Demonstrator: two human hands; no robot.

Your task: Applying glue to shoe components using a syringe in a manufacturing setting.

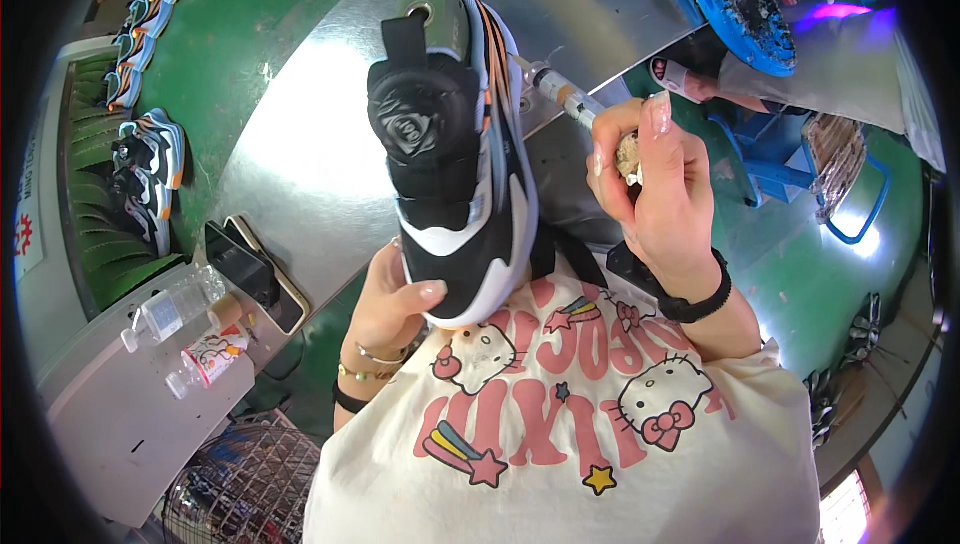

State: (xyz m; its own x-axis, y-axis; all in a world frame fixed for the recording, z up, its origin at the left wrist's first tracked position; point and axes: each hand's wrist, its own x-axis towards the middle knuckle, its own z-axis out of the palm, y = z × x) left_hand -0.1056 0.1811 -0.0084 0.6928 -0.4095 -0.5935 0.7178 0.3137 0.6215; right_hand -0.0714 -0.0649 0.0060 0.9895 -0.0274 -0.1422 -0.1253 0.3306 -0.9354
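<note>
A black, white and pale blue sneaker (pixel 465 214) with orange trim hangs over the metal table in front of my chest, its toe toward me. My left hand (pixel 393 294) is closed on its toe end, thumb on top of the black toe and fingers underneath. Inside the shoe's heel opening sits a dark green insert (pixel 437 9). My right hand (pixel 660 184) is curled, right of the shoe, around a rough tan lump (pixel 628 156). A clear and whitish tube-like piece (pixel 562 92) reaches from behind these fingers toward the shoe; whether I hold it too, I cannot tell.
Left of me, two phones (pixel 265 274) and plastic bottles (pixel 170 312) lie at the table's edge. More sneakers (pixel 150 179) line a green rack. Below is a wire basket (pixel 240 479). To the right are a blue-framed stool (pixel 840 174) and another person's foot (pixel 695 84).
</note>
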